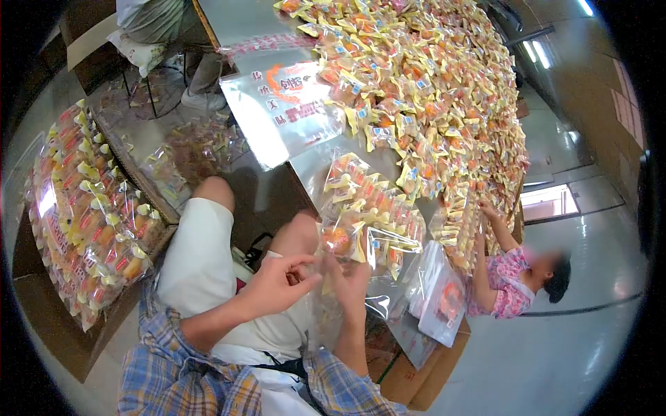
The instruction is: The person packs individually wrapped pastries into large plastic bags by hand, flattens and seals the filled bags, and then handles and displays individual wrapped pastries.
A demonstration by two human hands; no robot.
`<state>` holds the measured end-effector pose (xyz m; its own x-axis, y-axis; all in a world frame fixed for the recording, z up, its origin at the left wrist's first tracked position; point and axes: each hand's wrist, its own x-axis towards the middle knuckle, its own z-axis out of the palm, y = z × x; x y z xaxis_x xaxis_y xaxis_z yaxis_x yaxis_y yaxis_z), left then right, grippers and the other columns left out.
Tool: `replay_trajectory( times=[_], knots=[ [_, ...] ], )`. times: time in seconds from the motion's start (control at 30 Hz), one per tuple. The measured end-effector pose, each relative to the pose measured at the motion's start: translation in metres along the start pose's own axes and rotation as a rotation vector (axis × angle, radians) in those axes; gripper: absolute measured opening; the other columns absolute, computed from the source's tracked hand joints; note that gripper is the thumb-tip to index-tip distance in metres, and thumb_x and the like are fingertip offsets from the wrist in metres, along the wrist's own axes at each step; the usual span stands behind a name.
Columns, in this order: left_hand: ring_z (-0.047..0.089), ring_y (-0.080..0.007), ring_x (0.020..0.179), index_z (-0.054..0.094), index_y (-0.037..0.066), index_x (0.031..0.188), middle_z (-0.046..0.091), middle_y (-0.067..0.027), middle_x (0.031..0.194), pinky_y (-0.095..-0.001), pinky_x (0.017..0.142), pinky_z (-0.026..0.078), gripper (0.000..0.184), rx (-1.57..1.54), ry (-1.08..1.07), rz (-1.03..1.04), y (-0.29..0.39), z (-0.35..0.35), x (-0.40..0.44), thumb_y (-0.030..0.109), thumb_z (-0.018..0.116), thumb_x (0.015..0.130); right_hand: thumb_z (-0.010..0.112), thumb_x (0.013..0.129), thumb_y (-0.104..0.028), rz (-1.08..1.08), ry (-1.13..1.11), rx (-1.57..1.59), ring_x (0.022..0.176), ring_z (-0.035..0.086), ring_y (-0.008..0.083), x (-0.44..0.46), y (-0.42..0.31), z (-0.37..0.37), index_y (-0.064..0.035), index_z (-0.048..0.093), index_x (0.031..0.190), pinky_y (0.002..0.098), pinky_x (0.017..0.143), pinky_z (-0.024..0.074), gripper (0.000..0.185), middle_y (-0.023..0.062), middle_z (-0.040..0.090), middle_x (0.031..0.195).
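Just above my lap, a large clear plastic bag [371,201] lies at the table edge, filled with rows of small yellow-and-clear packets. My left hand [284,281] is beside the bag's open end, its fingers curled with thumb and forefinger nearly meeting; whether anything thin is between them is too small to tell. My right hand [347,277] has its fingers pressed against the bag's near end, by a packet with an orange round item [338,239]. Loose clear film hangs below the fingers.
Many small packets [423,83] cover the table. A flat printed bag [277,104] lies left of them, a stack of empty bags [440,291] right. A carton [159,239] with filled bags stands left. A co-worker [503,281] reaches in from the right; another person sits top left.
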<state>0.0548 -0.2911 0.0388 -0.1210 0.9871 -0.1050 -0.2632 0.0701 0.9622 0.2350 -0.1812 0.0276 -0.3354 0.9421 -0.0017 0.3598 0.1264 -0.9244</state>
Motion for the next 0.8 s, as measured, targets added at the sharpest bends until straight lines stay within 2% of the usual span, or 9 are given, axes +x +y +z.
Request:
replay_trajectory(
  times=[0.1,0.2,0.3,0.4,0.5,0.6,0.7,0.8],
  knots=[
    [0.053,-0.0009,0.064,0.069,0.002,0.123,0.064,0.0038,0.070,-0.0213,0.057,0.045,0.033,-0.011,-0.037,-0.027,-0.002,0.000,-0.002,0.013,0.074,0.092,0.083,0.083,-0.010,-0.054,0.037,-0.017,0.115,0.061,0.0241,-0.003,-0.005,-0.001,0.0006,0.032,0.154,0.0322,0.090,0.0543,0.088,0.0185,0.046,0.144],
    [0.054,-0.0006,0.066,0.068,0.003,0.125,0.065,0.0036,0.072,-0.0207,0.060,0.045,0.033,-0.081,-0.055,-0.056,-0.007,0.005,-0.004,0.014,0.072,0.094,0.083,0.083,-0.011,-0.192,0.102,-0.290,0.106,0.061,0.0223,-0.004,-0.031,-0.002,0.0019,0.039,0.148,0.0317,0.084,0.0554,0.079,0.0172,0.048,0.137],
    [0.049,-0.0004,0.065,0.069,0.000,0.124,0.059,0.0062,0.072,-0.0201,0.058,0.042,0.032,-0.145,-0.034,-0.041,-0.011,0.009,-0.005,0.013,0.071,0.095,0.084,0.082,-0.014,-0.310,0.229,-0.348,0.102,0.060,0.0228,0.003,0.001,0.002,0.0012,0.048,0.138,0.0348,0.082,0.0548,0.068,0.0163,0.050,0.129],
    [0.048,-0.0002,0.064,0.069,-0.001,0.124,0.058,0.0069,0.072,-0.0200,0.058,0.041,0.032,-0.166,-0.024,-0.030,-0.009,0.008,-0.006,0.013,0.071,0.095,0.080,0.086,-0.006,-0.237,0.183,-0.133,0.102,0.062,0.0166,0.005,0.019,0.008,-0.0014,0.046,0.130,0.0293,0.080,0.0556,0.055,0.0137,0.048,0.131],
    [0.050,0.0000,0.065,0.069,0.000,0.124,0.062,0.0054,0.074,-0.0200,0.059,0.042,0.032,-0.183,-0.029,-0.049,-0.005,0.007,-0.008,0.013,0.070,0.095,0.084,0.082,-0.018,-0.263,0.183,-0.243,0.109,0.059,0.0256,0.010,0.018,0.008,0.0014,0.053,0.129,0.0399,0.090,0.0517,0.060,0.0166,0.054,0.126],
    [0.052,0.0001,0.067,0.069,0.000,0.124,0.066,0.0035,0.077,-0.0198,0.060,0.043,0.031,-0.222,-0.028,-0.025,-0.008,0.007,-0.007,0.013,0.070,0.096,0.085,0.081,-0.017,-0.142,0.112,-0.144,0.110,0.060,0.0240,0.014,-0.001,0.005,0.0026,0.053,0.127,0.0369,0.092,0.0515,0.060,0.0156,0.059,0.123],
    [0.053,-0.0003,0.068,0.069,0.000,0.123,0.069,0.0020,0.079,-0.0193,0.061,0.044,0.030,-0.219,-0.011,-0.021,-0.010,0.004,-0.006,0.013,0.069,0.096,0.085,0.082,-0.017,-0.239,0.135,-0.061,0.109,0.062,0.0228,0.020,-0.021,0.007,0.0020,0.054,0.126,0.0363,0.091,0.0519,0.057,0.0145,0.061,0.123],
    [0.055,-0.0009,0.068,0.070,0.000,0.123,0.070,0.0013,0.082,-0.0189,0.062,0.045,0.029,-0.261,0.010,-0.040,-0.009,0.002,-0.003,0.013,0.070,0.096,0.083,0.085,-0.018,-0.202,0.066,0.056,0.098,0.064,0.0175,0.028,-0.042,0.010,0.0003,0.055,0.126,0.0322,0.083,0.0536,0.053,0.0103,0.065,0.115]
  ],
)
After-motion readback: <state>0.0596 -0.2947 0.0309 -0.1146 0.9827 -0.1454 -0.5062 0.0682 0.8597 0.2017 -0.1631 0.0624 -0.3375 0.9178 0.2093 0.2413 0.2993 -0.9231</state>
